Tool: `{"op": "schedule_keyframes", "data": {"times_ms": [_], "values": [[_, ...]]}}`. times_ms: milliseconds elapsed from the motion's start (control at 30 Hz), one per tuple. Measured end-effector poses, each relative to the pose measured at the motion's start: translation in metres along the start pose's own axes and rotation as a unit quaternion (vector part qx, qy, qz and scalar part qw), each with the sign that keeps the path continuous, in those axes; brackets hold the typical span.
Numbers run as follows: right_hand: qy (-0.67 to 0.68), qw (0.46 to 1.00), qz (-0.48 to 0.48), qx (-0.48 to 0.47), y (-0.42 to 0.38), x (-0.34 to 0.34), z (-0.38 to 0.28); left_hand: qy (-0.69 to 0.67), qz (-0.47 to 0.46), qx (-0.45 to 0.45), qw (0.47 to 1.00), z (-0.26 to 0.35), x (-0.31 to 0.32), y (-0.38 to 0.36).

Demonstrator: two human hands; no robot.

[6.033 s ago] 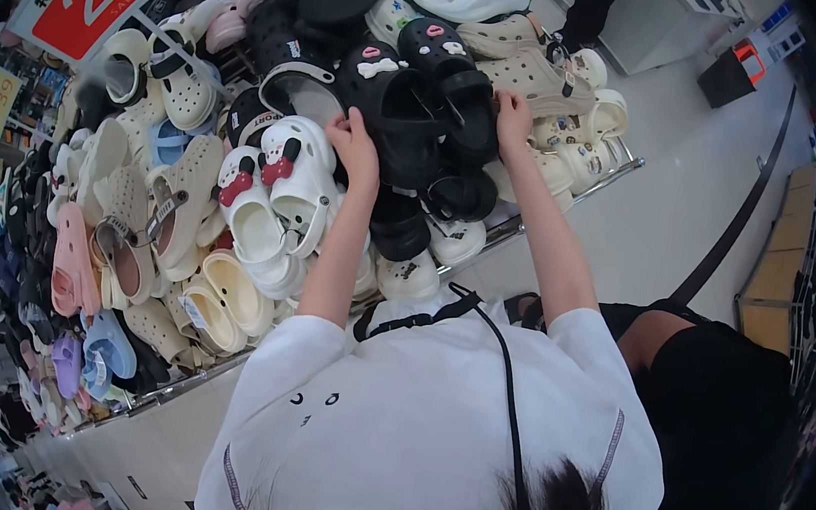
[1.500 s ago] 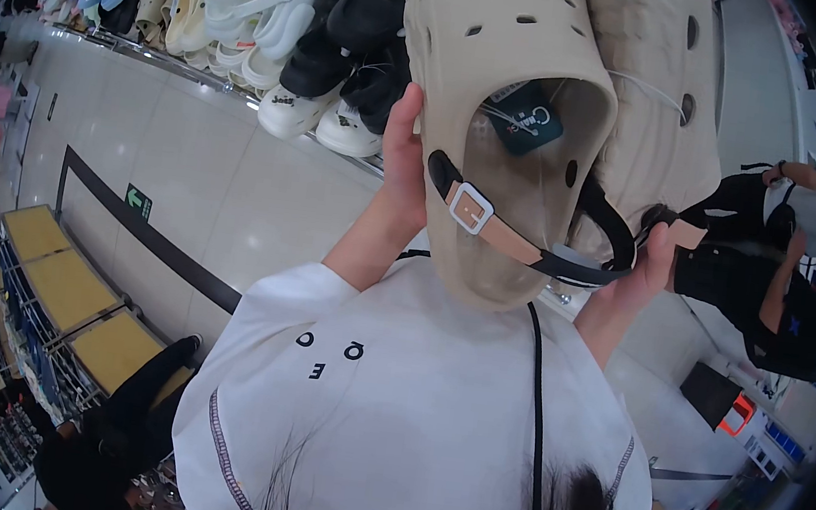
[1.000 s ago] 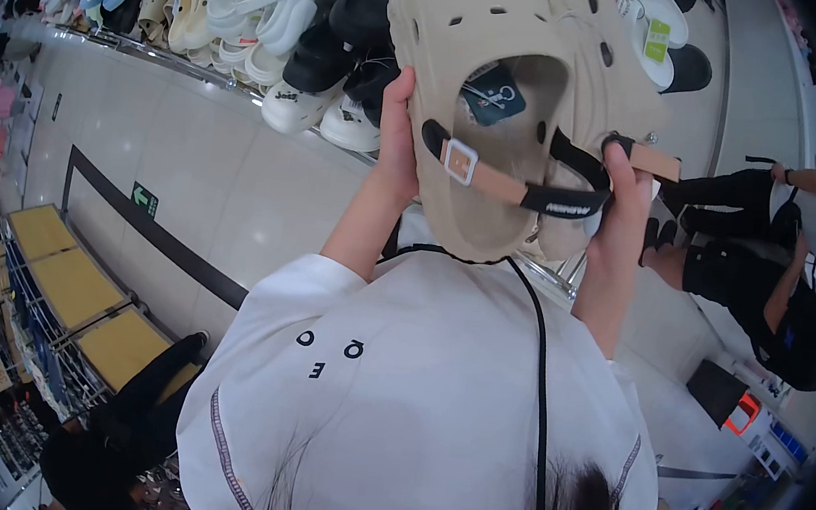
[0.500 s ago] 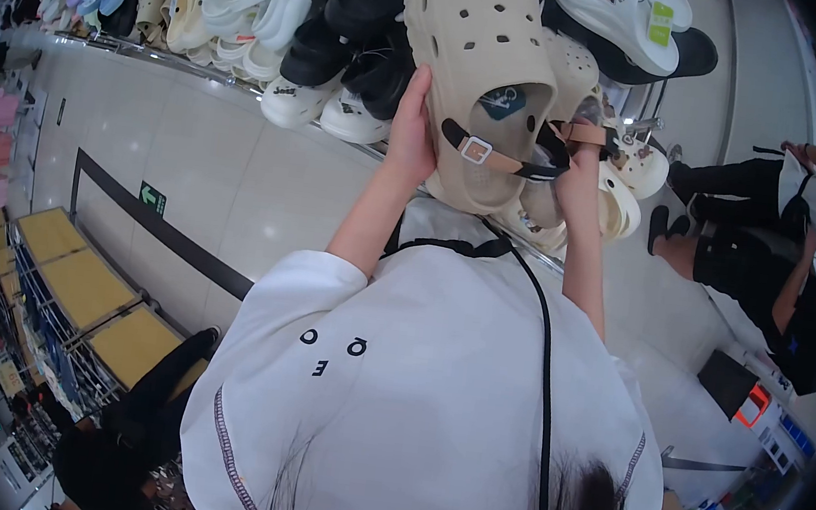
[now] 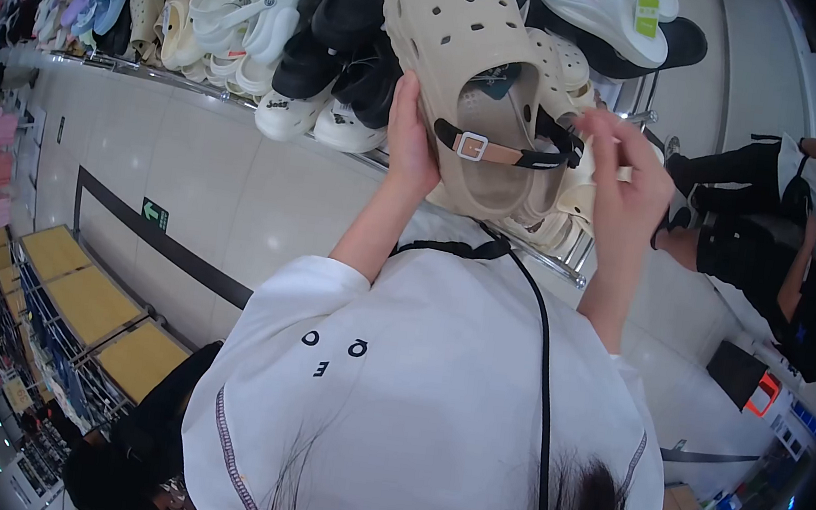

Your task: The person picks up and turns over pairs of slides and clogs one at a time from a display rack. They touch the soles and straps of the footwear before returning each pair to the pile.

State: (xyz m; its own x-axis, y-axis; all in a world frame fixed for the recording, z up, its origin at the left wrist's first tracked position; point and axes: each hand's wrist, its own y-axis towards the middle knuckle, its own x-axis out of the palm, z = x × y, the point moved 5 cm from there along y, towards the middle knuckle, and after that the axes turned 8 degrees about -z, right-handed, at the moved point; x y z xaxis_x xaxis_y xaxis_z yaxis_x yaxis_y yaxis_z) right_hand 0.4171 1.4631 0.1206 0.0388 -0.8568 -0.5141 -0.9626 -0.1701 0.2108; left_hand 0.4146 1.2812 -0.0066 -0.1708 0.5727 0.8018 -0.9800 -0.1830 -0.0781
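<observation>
The left hand [image 5: 412, 145] is partly closed around the near left side of a beige clog [image 5: 455, 19] and holds it, with the thumb side upward. The right hand [image 5: 629, 169] is raised at the other side, half open, its fingers bent close to the end of the heel strap [image 5: 506, 154]. This hand is a little blurred, so I cannot tell if it touches the strap.

The clog is in front of the chest, above the edge of the display rack [image 5: 560, 265], with its toe pointing away from the person. The strap crosses its opening and carries 1 pale buckle [image 5: 472, 146]; a dark tag [image 5: 494, 83] is inside.

To the left of the clog, black shoes [image 5: 351, 7] are piled above 2 white clogs [image 5: 318, 125]. To the right are white slippers [image 5: 612, 11] with 1 green label [image 5: 646, 16].

Farther right, 1 person in black shorts [image 5: 735, 257] is near a black bin [image 5: 735, 373]. On the left floor there is a green sign [image 5: 154, 214].
</observation>
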Motion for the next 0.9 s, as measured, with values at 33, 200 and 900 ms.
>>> {"op": "schedule_keyframes", "data": {"times_ms": [33,200,900], "values": [[0.0,1.0,0.002,0.002,0.002,0.009,-0.002,-0.003,-0.001,0.004,1.0,-0.001,0.001,-0.001],[-0.298,0.931,-0.083,-0.192,0.019,0.064,-0.022,0.008,-0.001,0.019,1.0,-0.002,0.002,-0.001],[-0.051,0.939,-0.183,-0.287,0.041,0.037,-0.015,0.007,0.005,0.001,1.0,0.006,-0.006,0.003]]}}
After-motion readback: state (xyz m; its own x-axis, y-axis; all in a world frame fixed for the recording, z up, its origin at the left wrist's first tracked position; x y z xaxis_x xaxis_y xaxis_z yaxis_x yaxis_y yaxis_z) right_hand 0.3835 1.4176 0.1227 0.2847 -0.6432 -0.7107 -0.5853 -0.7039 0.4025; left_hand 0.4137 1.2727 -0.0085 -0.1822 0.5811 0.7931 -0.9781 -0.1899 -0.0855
